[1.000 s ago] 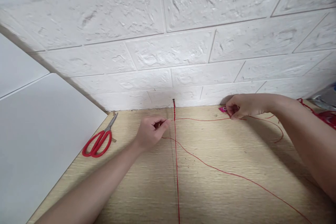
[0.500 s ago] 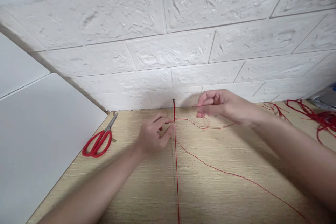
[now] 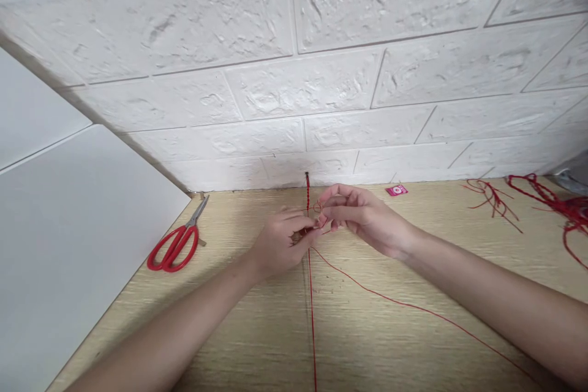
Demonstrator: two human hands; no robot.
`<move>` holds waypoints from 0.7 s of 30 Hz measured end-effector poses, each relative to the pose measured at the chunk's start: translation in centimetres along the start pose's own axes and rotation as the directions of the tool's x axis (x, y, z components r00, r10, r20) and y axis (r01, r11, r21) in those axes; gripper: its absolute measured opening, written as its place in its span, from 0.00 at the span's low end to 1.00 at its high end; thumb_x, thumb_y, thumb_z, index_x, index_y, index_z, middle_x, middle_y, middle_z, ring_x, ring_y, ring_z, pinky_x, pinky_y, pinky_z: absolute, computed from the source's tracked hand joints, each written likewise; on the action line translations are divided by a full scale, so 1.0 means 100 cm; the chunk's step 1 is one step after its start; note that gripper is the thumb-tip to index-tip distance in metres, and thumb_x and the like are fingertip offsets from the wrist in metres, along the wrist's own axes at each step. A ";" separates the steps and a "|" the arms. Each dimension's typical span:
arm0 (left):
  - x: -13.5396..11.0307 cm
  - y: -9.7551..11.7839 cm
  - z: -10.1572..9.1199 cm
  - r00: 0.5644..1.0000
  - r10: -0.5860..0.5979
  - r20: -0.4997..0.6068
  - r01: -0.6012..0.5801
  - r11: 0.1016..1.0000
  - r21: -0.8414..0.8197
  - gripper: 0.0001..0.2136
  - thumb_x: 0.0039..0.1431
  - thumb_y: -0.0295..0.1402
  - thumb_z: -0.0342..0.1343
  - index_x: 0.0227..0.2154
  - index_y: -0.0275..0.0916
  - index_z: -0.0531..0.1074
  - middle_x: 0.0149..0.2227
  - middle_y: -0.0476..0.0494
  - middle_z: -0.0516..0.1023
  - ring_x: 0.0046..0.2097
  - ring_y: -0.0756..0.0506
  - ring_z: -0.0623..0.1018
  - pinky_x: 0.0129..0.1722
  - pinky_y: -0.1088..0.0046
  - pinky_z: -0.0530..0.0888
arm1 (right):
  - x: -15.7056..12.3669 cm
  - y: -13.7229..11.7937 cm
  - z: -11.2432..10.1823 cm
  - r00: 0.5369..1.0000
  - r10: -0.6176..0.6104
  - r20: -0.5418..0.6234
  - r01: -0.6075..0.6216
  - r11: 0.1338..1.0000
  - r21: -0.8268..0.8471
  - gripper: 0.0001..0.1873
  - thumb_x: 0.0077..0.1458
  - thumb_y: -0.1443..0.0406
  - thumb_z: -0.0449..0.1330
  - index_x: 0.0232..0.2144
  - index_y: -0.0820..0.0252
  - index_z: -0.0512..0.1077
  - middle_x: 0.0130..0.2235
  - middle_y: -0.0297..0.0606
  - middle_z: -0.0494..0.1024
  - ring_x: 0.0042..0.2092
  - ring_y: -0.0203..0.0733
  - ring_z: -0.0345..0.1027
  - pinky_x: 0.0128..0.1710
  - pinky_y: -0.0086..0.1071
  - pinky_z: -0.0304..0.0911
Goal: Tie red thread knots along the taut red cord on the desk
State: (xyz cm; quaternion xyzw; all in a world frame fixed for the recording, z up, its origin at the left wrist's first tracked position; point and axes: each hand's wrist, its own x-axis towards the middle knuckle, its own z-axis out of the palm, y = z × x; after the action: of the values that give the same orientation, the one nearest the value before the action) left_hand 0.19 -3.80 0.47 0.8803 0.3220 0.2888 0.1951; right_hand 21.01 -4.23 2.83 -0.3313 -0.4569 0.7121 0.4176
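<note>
A knotted red cord (image 3: 307, 193) hangs from a dark peg at the foot of the wall, and its straight red strand (image 3: 313, 324) runs down toward me over the table. My left hand (image 3: 287, 239) pinches thin red thread beside this strand, just below the knotted part. Close against it, my right hand (image 3: 351, 214) has thumb and fingers together on the same thread, with a small loop showing at the fingertips. Another length of red thread (image 3: 395, 301) trails from under my left hand to the lower right. The exact crossing of threads between the fingertips is hidden.
Red-handled scissors (image 3: 174, 248) lie at the left near a white panel (image 3: 92, 245). A small pink packet (image 3: 396, 190) rests by the white brick-pattern wall (image 3: 257, 92). Cut red threads (image 3: 493, 196) and a bundle of red cord (image 3: 560, 211) lie at the right.
My right hand has moved left and down to meet my left hand, drawing the loose thread into a small loop. The pink packet has come into view.
</note>
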 end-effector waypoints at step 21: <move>-0.007 0.002 -0.003 0.890 -0.114 -0.441 0.092 0.993 -0.071 0.04 0.65 0.31 0.54 0.34 0.39 0.72 0.28 0.48 0.75 0.31 0.49 0.73 0.34 0.71 0.70 | 0.008 -0.030 -0.057 0.833 -0.279 -0.478 0.025 0.881 -0.472 0.04 0.40 0.69 0.57 0.22 0.57 0.71 0.35 0.40 0.79 0.27 0.37 0.61 0.24 0.33 0.50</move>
State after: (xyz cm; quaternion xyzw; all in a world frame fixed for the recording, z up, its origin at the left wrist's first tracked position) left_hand -0.35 -4.35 0.59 0.7679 0.3972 0.4789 0.1526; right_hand 26.39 -0.70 3.50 -0.5639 -0.4993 0.4309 0.4970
